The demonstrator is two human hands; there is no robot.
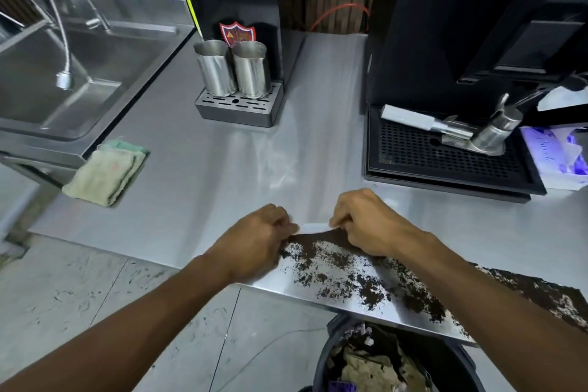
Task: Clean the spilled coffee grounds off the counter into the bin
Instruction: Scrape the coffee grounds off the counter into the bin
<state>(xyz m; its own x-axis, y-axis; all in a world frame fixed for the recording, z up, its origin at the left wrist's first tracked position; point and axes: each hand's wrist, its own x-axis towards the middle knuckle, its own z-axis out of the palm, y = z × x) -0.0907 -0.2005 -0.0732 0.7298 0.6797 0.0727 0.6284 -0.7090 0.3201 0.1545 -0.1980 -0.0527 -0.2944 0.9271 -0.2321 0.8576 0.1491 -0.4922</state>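
Dark coffee grounds [343, 274] lie scattered on the steel counter [222, 169] near its front edge, thinning out to the right. My left hand [257, 239] and my right hand [366, 223] are side by side on the counter just behind the grounds. Both pinch a white tissue [313, 227] stretched flat between them, with a dense ridge of grounds against its near edge. A black bin [404, 356] full of rubbish stands on the floor below the counter edge, under the grounds.
A folded cloth [106, 175] lies at the counter's left edge beside the sink [63, 73]. Two steel jugs [232, 68] stand on a small drip tray at the back. A black coffee machine with drip tray [445, 156] and a tissue box [560, 156] are at right.
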